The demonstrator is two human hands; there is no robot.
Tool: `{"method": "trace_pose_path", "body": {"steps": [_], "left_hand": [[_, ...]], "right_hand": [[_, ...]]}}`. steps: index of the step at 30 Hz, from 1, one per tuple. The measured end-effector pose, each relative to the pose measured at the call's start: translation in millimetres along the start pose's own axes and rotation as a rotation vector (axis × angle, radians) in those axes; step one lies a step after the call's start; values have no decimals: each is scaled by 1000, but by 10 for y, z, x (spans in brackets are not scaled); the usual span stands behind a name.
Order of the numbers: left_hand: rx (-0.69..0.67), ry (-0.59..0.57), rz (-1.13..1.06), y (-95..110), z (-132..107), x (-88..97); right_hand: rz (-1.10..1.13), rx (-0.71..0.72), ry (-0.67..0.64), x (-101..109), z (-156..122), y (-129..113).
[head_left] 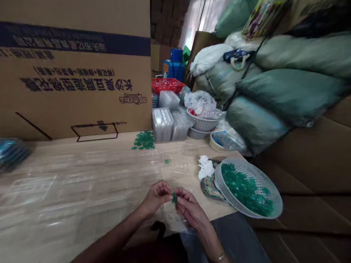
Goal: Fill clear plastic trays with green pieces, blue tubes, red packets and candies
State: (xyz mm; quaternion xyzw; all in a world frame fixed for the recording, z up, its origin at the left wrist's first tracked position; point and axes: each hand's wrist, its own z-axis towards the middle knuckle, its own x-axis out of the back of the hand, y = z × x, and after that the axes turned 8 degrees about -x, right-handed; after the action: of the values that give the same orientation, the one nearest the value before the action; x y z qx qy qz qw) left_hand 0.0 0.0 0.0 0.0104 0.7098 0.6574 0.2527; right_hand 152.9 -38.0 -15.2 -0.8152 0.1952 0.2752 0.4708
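My left hand [157, 197] and my right hand [190, 210] meet above the wooden table [82, 175], their fingertips pinching a small green plastic piece [174, 197] between them. To the right of my right hand, a round perforated white basket [270, 190] tilts on a patterned cloth [210, 187] and holds many green pieces. Farther off lies a loose heap of green pieces [144, 140], and a single green piece [166, 161] rests nearer my hands. A sheet of clear plastic [175, 164] covers part of the table.
A large printed cardboard box [74, 87] stands along the back of the table. Stacked clear plastic containers [162, 125], a white colander [201, 124], a red basket [167, 85] and a tape roll [216, 141] sit beyond. Bulging green sacks [290, 86] are piled at right.
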Motion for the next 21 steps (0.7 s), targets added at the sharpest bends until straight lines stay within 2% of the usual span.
{"method": "trace_pose_path", "body": {"steps": [4, 7, 10, 13, 17, 19, 21], "left_hand": [[-38, 7, 32, 6, 13, -35], [-58, 16, 73, -15, -18, -29], [-71, 37, 109, -87, -33, 5], [-68, 72, 212, -196, 68, 45], [-33, 31, 684, -297, 378, 72], [-25, -6, 839, -297, 511, 70], [-37, -31, 885, -266, 581, 61]], "right_hand": [[-31, -108, -80, -21, 25, 27], [-131, -103, -94, -39, 11, 29], [-281, 16, -10, -5, 35, -3], [-562, 128, 96, 90, 166, -81], [-1026, 318, 296, 209, 441, -211], [-1120, 366, 352, 237, 553, -250], [-1181, 380, 375, 243, 627, -256]]}}
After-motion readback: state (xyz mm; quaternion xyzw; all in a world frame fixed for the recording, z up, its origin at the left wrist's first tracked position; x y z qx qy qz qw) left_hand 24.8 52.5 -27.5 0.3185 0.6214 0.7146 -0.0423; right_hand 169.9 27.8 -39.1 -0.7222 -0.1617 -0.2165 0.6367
